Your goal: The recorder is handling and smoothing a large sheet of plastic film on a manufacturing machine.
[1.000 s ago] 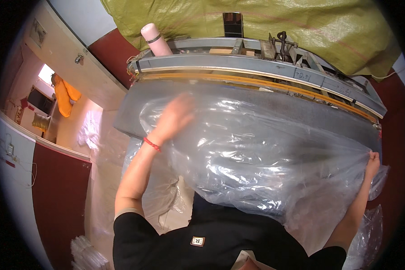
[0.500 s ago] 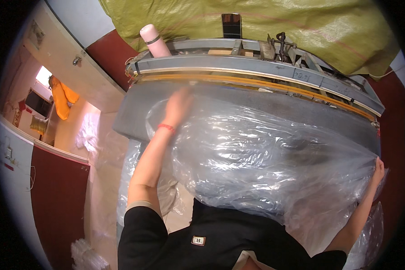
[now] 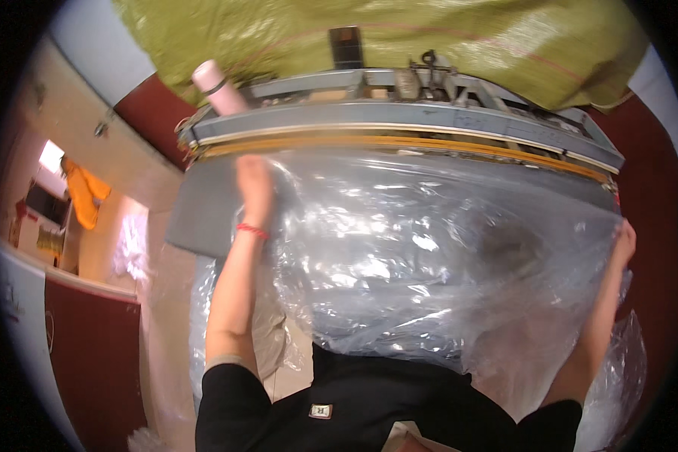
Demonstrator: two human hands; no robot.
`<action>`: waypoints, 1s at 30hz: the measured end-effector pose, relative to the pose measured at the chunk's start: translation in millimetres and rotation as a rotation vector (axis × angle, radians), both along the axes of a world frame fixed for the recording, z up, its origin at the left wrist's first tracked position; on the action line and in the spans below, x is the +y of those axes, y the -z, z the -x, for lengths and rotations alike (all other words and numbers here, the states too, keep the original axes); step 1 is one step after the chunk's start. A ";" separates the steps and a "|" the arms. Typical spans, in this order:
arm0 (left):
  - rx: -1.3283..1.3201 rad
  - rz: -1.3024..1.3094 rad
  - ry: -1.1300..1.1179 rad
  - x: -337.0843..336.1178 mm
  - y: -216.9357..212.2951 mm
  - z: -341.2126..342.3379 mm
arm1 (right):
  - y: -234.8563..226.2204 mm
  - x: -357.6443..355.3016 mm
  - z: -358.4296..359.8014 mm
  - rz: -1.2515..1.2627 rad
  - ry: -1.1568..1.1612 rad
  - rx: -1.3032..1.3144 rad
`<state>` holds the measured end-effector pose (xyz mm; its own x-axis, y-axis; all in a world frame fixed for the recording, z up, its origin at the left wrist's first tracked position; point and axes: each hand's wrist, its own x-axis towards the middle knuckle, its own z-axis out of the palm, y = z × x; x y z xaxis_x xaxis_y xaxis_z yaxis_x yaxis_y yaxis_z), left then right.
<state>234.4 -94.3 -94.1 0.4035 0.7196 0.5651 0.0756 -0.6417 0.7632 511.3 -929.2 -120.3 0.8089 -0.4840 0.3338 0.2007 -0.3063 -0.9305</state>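
A wide sheet of clear plastic film (image 3: 399,248) is spread over the grey work surface (image 3: 203,203) and hangs down against my body. My right hand (image 3: 624,242) is closed on the film's right edge, pulling folds toward it. At the film's upper left corner is my left hand (image 3: 255,184), with a red band at the wrist. It touches or lies right beside the film. Motion smears its fingers, so their grip is unclear. Just beyond the film's far edge runs an orange strip (image 3: 339,142) along a grey metal frame (image 3: 294,120).
A pink bottle (image 3: 220,89) stands at the frame's left end. Metal clamp parts (image 3: 429,71) rise from the frame. Behind hangs a yellow-green woven sheet (image 3: 490,45) with a dark panel (image 3: 346,47). At left is a door (image 3: 120,143); more clear film (image 3: 618,369) hangs lower right.
The film's far edge has moved away from me, up to the orange strip. My left hand has shifted to the film's left corner; my right hand has risen with its edge. The view has shifted.
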 end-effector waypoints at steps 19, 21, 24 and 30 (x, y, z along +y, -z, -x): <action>-0.166 0.145 -0.205 92.7 22.6 -29.6 | 10.7 175.4 -87.4 0.313 0.183 -0.100; -0.146 0.056 -0.333 100.2 23.2 -24.2 | 10.3 175.9 -85.7 0.100 0.073 -0.094; -0.254 0.260 -0.349 97.0 19.5 -18.0 | 3.9 193.1 -71.9 -0.110 0.002 -0.127; 0.072 -0.202 -0.201 80.5 4.6 5.4 | -0.5 173.7 -55.2 0.088 -0.171 -0.070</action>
